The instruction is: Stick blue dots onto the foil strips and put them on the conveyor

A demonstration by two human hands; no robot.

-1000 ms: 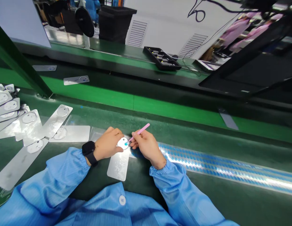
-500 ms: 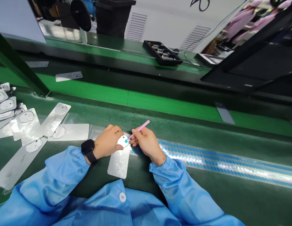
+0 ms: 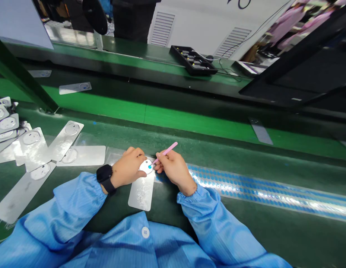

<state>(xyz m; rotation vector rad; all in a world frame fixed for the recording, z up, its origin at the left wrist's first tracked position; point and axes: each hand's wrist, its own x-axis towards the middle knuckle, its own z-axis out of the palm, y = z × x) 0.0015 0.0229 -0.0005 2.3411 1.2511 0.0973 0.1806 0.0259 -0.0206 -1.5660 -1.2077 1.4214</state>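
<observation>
A silver-white rectangular plate (image 3: 141,193) lies on the green work surface, with a round white part (image 3: 145,166) at its far end. My left hand (image 3: 128,166) holds that end, thumb and fingers curled round the disc. My right hand (image 3: 174,169) pinches slim pink tweezers (image 3: 170,148), their tip pointing down at a blue dot (image 3: 149,167) on the disc. Whether the tip touches the dot I cannot tell. Under my right forearm runs a long clear sheet with rows of blue dots (image 3: 234,182).
More such plates (image 3: 35,149) lie overlapping in a pile on the left. Beyond the work surface, a green conveyor belt (image 3: 167,116) carries a few plates (image 3: 75,88). A black compartment tray (image 3: 193,61) rests on the far ledge. A green post (image 3: 24,78) stands at left.
The plates on the belt have shifted a little to the left. Both hands, the held plate and the tweezers stay practically where they were.
</observation>
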